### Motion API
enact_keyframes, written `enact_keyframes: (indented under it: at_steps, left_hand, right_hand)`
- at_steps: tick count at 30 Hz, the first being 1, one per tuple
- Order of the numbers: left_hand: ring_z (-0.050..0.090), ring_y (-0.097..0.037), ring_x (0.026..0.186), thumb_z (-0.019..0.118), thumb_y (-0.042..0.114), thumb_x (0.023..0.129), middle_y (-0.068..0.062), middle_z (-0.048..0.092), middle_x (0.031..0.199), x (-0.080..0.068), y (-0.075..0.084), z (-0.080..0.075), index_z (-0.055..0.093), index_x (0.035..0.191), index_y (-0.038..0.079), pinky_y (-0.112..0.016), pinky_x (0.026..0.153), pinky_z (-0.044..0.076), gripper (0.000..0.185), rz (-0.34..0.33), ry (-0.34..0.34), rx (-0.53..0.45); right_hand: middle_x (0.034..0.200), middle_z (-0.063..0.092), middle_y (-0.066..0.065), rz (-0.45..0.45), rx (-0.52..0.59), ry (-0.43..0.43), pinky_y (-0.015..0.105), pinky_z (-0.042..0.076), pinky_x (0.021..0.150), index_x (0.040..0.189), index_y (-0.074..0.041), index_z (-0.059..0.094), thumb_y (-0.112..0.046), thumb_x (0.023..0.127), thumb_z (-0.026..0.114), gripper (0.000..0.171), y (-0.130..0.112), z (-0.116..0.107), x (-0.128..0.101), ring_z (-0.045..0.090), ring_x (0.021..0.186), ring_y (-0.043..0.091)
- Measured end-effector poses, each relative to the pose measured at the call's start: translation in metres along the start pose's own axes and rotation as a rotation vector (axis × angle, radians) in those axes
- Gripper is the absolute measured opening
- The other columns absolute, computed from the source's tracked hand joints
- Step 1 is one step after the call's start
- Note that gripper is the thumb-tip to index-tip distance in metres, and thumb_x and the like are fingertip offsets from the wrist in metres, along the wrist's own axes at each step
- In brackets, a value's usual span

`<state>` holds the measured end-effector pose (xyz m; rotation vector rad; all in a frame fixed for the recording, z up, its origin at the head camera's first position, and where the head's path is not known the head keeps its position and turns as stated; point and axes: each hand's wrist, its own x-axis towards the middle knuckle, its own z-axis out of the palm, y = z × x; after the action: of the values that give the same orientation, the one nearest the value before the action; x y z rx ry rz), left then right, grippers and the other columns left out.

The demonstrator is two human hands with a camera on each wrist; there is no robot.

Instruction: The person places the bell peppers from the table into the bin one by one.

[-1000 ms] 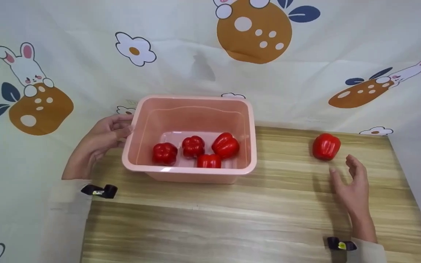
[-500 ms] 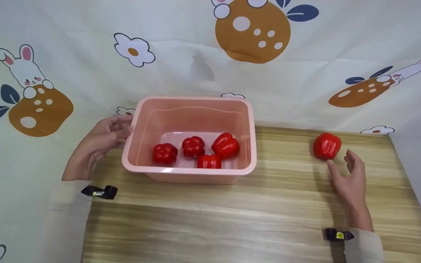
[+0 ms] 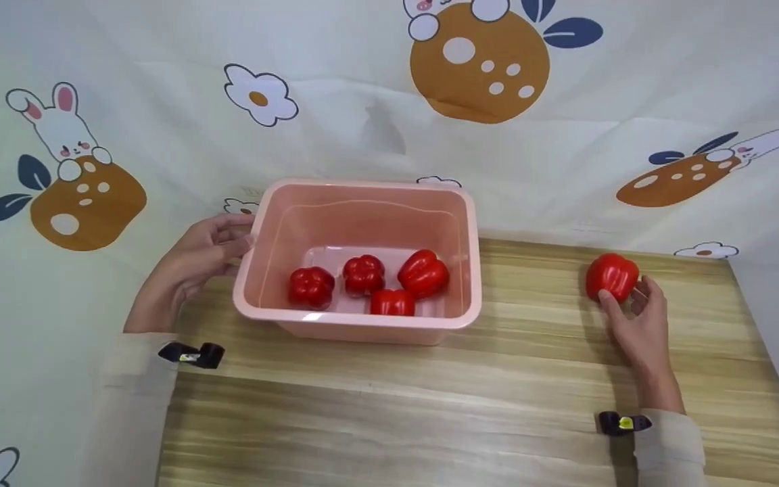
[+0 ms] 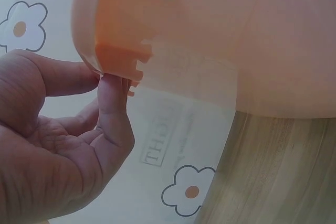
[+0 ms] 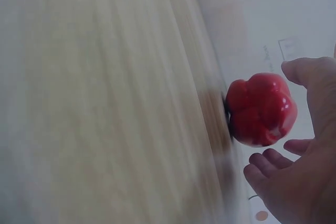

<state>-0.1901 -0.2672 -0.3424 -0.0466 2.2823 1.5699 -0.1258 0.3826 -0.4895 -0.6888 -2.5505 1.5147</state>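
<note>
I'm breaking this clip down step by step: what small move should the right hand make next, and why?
Probably close the fingers round the loose pepper. The right hand is cupped at it, thumb on its near side, fingers beside it, but not yet wrapped round. Four peppers already lie in the pink tub, whose rim the left hand holds.

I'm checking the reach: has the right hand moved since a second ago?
Yes. The right hand has moved forward along the wooden table to the loose red pepper, its fingers now around it.
</note>
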Motion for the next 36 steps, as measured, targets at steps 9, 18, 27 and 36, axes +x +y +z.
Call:
enact_keyframes:
  at_steps: [9, 18, 27, 36]
  left_hand:
    - [0.073, -0.014, 0.098, 0.061, 0.019, 0.107, -0.014, 0.060, 0.130, 0.000, 0.001, -0.002, 0.040, 0.160, 0.003, -0.033, 0.082, 0.068, 0.059, 0.000, -0.005, -0.019]
    - [0.072, -0.014, 0.097, 0.061, 0.019, 0.107, -0.015, 0.061, 0.130, -0.001, 0.001, -0.001, 0.043, 0.158, 0.005, -0.033, 0.081, 0.068, 0.056, 0.004, 0.020, 0.002]
    - [0.069, -0.014, 0.100, 0.060, 0.019, 0.107, -0.013, 0.061, 0.128, -0.003, -0.001, 0.000, 0.042, 0.159, 0.004, -0.031, 0.081, 0.067, 0.057, 0.009, 0.023, -0.018]
    - [0.070, -0.015, 0.099, 0.060, 0.018, 0.107, -0.012, 0.061, 0.126, -0.001, -0.001, 0.001, 0.042, 0.158, 0.004, -0.032, 0.081, 0.067, 0.056, 0.010, 0.015, -0.024]
  right_hand:
    - [0.174, 0.023, 0.016, -0.002, -0.001, -0.021, 0.057, 0.034, 0.130, 0.169, -0.010, 0.010, -0.042, 0.100, 0.071, 0.098, 0.000, 0.006, 0.013, 0.030, 0.160, 0.040]
    - [0.174, 0.019, 0.017, -0.011, -0.032, -0.029, 0.064, 0.033, 0.129, 0.170, -0.012, 0.005, -0.046, 0.099, 0.070, 0.101, -0.006, 0.009, 0.025, 0.023, 0.161, 0.040]
    - [0.174, 0.019, 0.015, -0.086, -0.077, -0.044, 0.069, 0.038, 0.123, 0.171, -0.019, 0.006, -0.037, 0.093, 0.081, 0.109, -0.008, 0.007, 0.035, 0.022, 0.159, 0.040]
    - [0.176, 0.018, 0.012, -0.107, -0.046, -0.065, 0.069, 0.036, 0.124, 0.170, -0.025, 0.008, -0.030, 0.092, 0.082, 0.108, -0.007, 0.010, 0.041, 0.021, 0.159, 0.040]
